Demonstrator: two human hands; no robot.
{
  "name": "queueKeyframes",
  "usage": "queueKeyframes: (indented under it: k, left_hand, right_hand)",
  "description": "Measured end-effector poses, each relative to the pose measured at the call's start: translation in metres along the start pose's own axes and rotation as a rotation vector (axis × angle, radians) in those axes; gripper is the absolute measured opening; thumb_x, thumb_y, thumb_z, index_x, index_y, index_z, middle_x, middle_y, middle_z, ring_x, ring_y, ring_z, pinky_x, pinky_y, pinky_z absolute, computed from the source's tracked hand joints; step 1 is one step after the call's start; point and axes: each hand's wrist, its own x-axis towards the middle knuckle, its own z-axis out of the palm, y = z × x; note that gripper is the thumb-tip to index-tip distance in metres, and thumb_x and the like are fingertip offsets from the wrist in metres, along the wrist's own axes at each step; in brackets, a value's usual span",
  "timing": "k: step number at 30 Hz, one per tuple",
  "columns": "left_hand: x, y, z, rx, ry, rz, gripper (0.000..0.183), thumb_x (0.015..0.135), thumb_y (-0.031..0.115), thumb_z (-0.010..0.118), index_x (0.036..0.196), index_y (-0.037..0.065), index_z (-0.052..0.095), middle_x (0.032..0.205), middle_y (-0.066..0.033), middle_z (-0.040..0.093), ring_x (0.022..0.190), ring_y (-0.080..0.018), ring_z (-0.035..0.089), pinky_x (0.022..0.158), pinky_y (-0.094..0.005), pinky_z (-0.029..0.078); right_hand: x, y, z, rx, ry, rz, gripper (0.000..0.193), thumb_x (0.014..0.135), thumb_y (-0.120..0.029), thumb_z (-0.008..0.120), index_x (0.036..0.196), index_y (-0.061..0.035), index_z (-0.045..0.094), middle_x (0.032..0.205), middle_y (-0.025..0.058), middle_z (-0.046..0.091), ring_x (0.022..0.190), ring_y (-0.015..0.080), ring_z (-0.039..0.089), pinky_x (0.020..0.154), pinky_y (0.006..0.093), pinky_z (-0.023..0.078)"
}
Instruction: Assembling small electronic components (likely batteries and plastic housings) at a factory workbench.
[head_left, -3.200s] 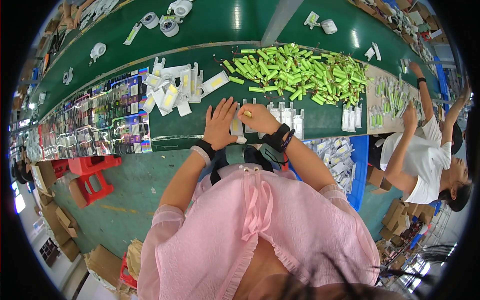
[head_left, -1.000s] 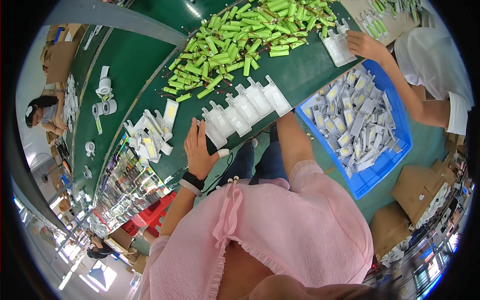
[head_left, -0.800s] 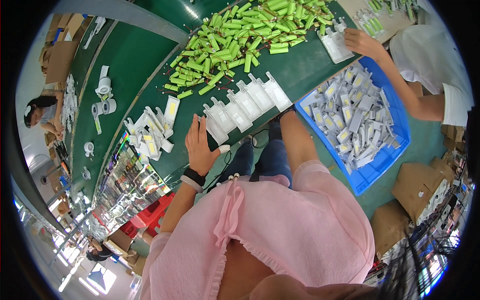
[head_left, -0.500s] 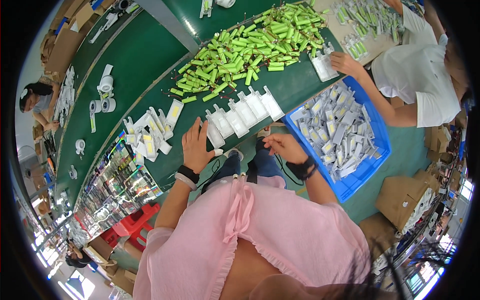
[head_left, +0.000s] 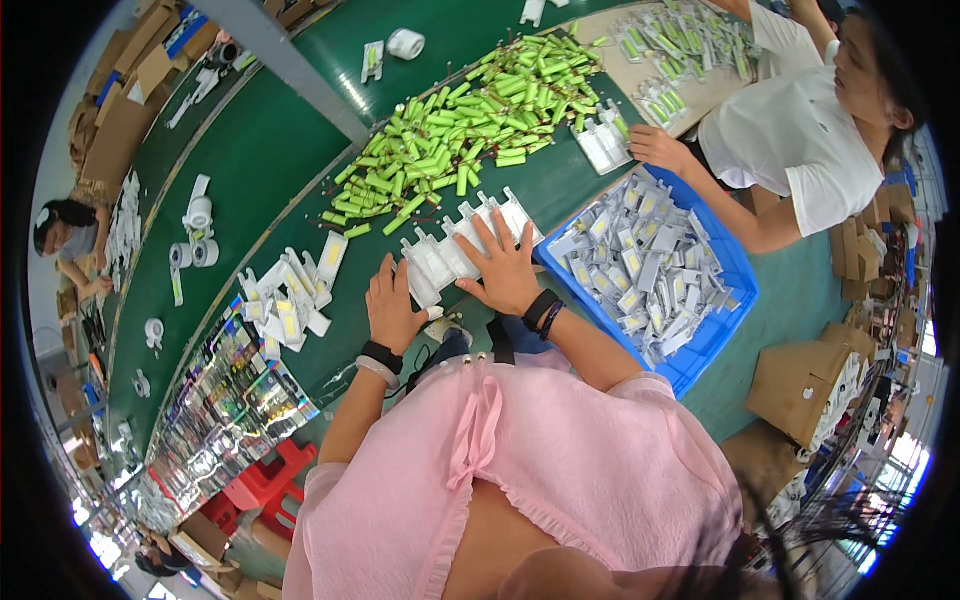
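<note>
A row of several white plastic casings (head_left: 424,268) lies side by side near the table's front edge. My right hand (head_left: 506,270) lies on the row with its fingers spread, hiding part of the casings. By the row's left end rests my left hand (head_left: 394,312), open, fingers stretched forward and thumb toward the nearest casing. A small white piece shows at the left thumb's tip; whether it is held I cannot tell. Behind the row is a big heap of green wired battery cells (head_left: 450,140).
White lamp parts with yellow panels (head_left: 290,300) are piled on the left. To the right, a blue bin (head_left: 690,372) holds many similar parts. A co-worker's hand (head_left: 660,150) is near other white casings (head_left: 603,142). A red stool (head_left: 265,480) stands at lower left.
My right hand has moved forward and left from the table's edge onto the row of casings, its fingers now spread. The left hand stays beside the row. The whole view has shifted slightly.
</note>
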Motion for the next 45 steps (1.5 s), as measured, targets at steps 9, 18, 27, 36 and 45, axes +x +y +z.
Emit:
queueKeyframes:
  k: [9,18,27,36,45]
  left_hand:
    - [0.037,0.061,0.012,0.018,-0.024,0.04,0.098,0.059,0.024,0.088,0.141,0.0,0.041,0.148,-0.0215,0.037,0.122,-0.0372,0.045,0.101,-0.0457,0.039]
    - [0.095,0.124,0.032,0.031,0.009,0.067,0.099,0.062,0.044,0.087,0.139,-0.002,0.044,0.145,-0.0216,0.041,0.12,-0.0368,0.046,0.098,-0.0463,0.041]
    - [0.134,0.166,0.038,0.041,0.01,0.071,0.092,0.063,0.037,0.087,0.136,-0.002,0.046,0.143,-0.0227,0.042,0.118,-0.0377,0.047,0.097,-0.0455,0.041]
    - [0.151,0.188,0.044,0.006,-0.001,0.045,0.092,0.064,0.036,0.087,0.135,-0.005,0.045,0.144,-0.0234,0.042,0.121,-0.0357,0.046,0.1,-0.0443,0.039]
    - [0.157,0.189,0.042,-0.021,0.007,0.07,0.092,0.065,0.031,0.085,0.138,-0.006,0.043,0.145,-0.0193,0.042,0.12,-0.0343,0.047,0.102,-0.043,0.037]
  right_hand:
    - [-0.003,0.067,-0.018,-0.035,-0.022,0.017,0.07,0.092,-0.064,0.05,0.149,-0.0237,0.044,0.16,0.0127,0.027,0.149,0.0396,0.015,0.108,0.0774,0.005]
    - [0.009,0.149,-0.041,-0.1,-0.029,0.036,0.074,0.093,-0.065,0.047,0.152,-0.0217,0.038,0.16,0.0134,0.027,0.149,0.0396,0.017,0.107,0.0762,0.011]
    - [0.019,0.2,-0.054,-0.074,-0.016,0.049,0.075,0.091,-0.065,0.049,0.151,-0.0213,0.039,0.16,0.0123,0.028,0.149,0.0388,0.017,0.108,0.0765,0.008]
    - [0.02,0.224,-0.063,0.029,-0.008,0.088,0.067,0.096,-0.056,0.046,0.151,-0.0169,0.039,0.158,0.0119,0.032,0.149,0.0366,0.02,0.11,0.0738,0.005]
    - [0.032,0.228,-0.073,0.156,0.095,0.164,0.058,0.099,-0.044,0.047,0.145,-0.0081,0.045,0.145,0.0121,0.049,0.144,0.0348,0.031,0.113,0.0694,0.005]
